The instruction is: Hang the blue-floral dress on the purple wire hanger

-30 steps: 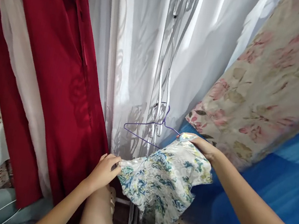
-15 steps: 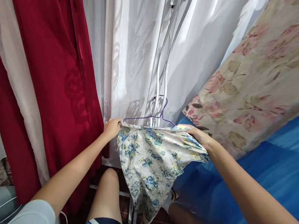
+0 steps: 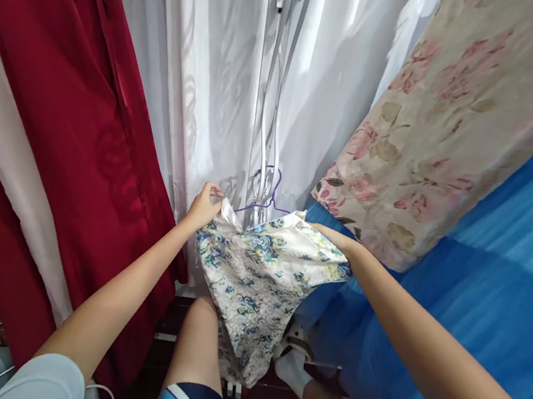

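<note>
Floral garment (image 3: 259, 272) between both hands, lower centre.
We see the left hand (image 3: 204, 207) pinching its edge; cloth partly hides the right hand (image 3: 336, 237), whose grip we cannot tell.

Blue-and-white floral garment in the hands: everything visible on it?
The garment looks like thin, wrinkled off-white cloth with blue, green and yellow flowers. It hangs spread out, narrowing downward, its upper corners at the left hand and right hand. The purple hanger is partly hidden by its upper edge; contact is unclear.

A purple hanger (image 3: 274, 195) is hooked at the white metal stand (image 3: 269, 85). Below, a shoe (image 3: 297, 342) rests on the dark floor (image 3: 155, 371).
</note>
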